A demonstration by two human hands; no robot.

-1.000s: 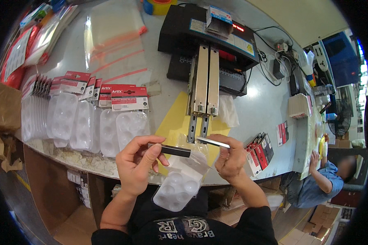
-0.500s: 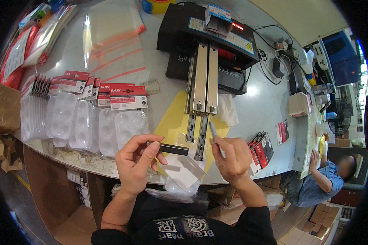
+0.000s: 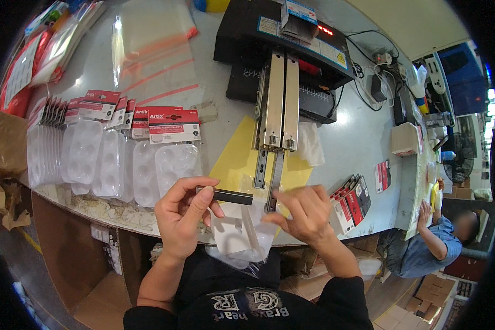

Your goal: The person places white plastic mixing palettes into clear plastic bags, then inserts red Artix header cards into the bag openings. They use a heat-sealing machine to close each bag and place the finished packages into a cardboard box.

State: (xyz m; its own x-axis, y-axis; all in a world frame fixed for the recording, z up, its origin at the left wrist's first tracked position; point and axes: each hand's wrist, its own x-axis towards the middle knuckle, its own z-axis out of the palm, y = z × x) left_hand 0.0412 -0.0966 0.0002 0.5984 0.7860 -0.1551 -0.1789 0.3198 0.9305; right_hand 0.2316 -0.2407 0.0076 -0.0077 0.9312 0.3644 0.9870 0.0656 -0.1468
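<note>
My left hand [image 3: 184, 212] pinches a short dark strip [image 3: 225, 196] with a pale edge between thumb and fingers. Below the strip hang a white card [image 3: 232, 231] and a clear plastic palette [image 3: 263, 234], at the table's front edge. My right hand [image 3: 305, 212] is beside the near end of two metal rails [image 3: 263, 168], its thumb and forefinger apart and slightly blurred, with nothing seen between them. A thin grey stick [image 3: 279, 164] appears to lie along the right rail. The rails jut from a black bench machine [image 3: 283, 41] over a yellow sheet [image 3: 228, 154].
Packed palettes [image 3: 177, 162] with red and white header cards stand in a row at left. Clear bags [image 3: 154, 44] lie behind them. Folded cards [image 3: 351, 203] stand at right. Cables [image 3: 363, 71] run beyond the machine. A co-worker [image 3: 432, 247] sits at far right.
The grey stick has left my right hand and seems to lie on the right rail. That hand has shifted slightly left, its fingers spreading. The white card has turned; my left hand barely moved.
</note>
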